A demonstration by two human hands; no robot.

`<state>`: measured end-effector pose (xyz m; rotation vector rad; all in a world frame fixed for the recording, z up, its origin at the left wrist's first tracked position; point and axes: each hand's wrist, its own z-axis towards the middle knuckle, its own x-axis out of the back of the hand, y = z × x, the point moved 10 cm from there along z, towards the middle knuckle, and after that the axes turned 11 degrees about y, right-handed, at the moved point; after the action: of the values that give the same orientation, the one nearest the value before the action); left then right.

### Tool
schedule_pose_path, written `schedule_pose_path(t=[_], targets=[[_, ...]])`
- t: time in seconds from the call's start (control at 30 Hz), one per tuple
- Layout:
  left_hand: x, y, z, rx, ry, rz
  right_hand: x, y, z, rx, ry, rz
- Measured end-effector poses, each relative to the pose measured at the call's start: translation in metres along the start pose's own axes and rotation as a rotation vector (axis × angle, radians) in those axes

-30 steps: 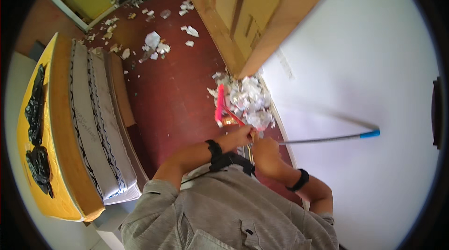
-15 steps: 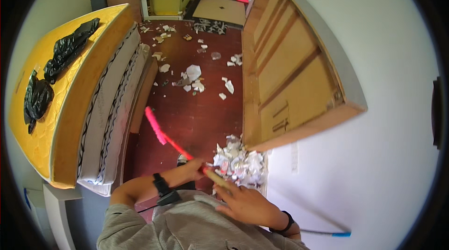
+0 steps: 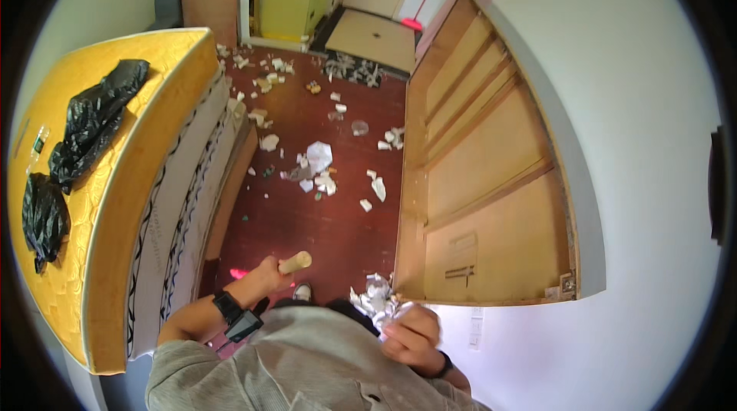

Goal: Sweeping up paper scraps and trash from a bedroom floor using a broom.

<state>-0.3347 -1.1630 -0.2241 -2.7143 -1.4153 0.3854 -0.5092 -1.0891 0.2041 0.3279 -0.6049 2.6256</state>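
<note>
My left hand (image 3: 267,274) is closed around a short broom, whose pale wooden handle end (image 3: 295,262) sticks out past my fingers. Part of the broom's pink head (image 3: 239,273) shows low beside my left wrist. My right hand (image 3: 414,338) is curled closed near the wall, slightly blurred; whatever it may hold is hidden. Just beyond it lies a pile of white and silvery scraps (image 3: 375,294) on the dark red floor, partly covered by my hand and body. More white scraps (image 3: 318,157) are scattered farther off.
Stacked mattresses (image 3: 146,180) stand on the left, the yellow top one bearing black plastic bags (image 3: 100,119). A large wooden frame (image 3: 484,211) leans along the right wall. At the back are a doorway mat (image 3: 353,71) and a long-handled red broom (image 3: 412,24).
My right hand has let go of the broom handle and moved right. My left hand has moved left with the broom, its head now lower. The view has tilted up.
</note>
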Motion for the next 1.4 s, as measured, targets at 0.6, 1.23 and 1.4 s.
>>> schedule_pose_path(t=[0.6,1.23,1.4], targets=[[-0.292,0.074,-0.014,0.033,-0.151,0.131,-0.114,0.287,0.161,0.268,0.107,0.502],[-0.591,0.314,-0.019,-0.043,-0.460,0.175,-0.295,0.564,0.313,0.248,-0.036,0.597],[-0.637,0.403,-0.005,-0.202,-0.380,0.284,-0.364,0.595,0.361,0.416,-0.268,0.371]])
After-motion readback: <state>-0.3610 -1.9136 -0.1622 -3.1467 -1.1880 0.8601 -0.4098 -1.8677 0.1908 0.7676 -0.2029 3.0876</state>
